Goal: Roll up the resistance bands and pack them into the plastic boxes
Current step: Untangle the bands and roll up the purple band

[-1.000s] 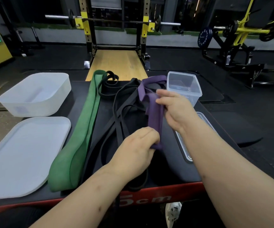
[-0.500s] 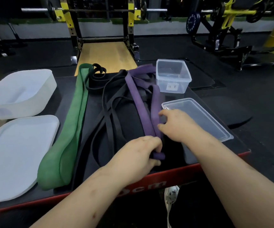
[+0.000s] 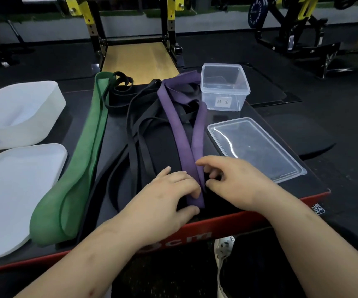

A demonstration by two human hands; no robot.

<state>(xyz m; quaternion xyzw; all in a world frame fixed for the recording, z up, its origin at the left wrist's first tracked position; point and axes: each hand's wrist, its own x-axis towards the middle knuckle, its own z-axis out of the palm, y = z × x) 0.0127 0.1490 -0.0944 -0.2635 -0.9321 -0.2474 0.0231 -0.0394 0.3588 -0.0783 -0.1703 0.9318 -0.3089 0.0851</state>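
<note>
A long purple band [image 3: 180, 130] lies flat as a doubled strip down the middle of the black platform [image 3: 118, 147]. My left hand [image 3: 169, 194] grips its near end, fingers on top and thumb under the tip. My right hand [image 3: 234, 181] is curled against the band's right strand just beyond, index fingertip on it and thumb at its edge. A wide green band [image 3: 87, 143] lies stretched out to the left. Several thin black bands [image 3: 139, 134] sprawl between the two. A small clear box [image 3: 204, 82] stands open at the far right.
The clear box's lid [image 3: 255, 147] lies flat right of my right hand. A white tub [image 3: 19, 110] and its white lid [image 3: 12, 190] sit at the left. The platform's red front edge [image 3: 216, 229] is close below my hands. Gym racks stand on the floor beyond.
The purple band, held up off the platform a second ago, now lies flat. Both hands have come down to its near end, the right one sliding toward me.
</note>
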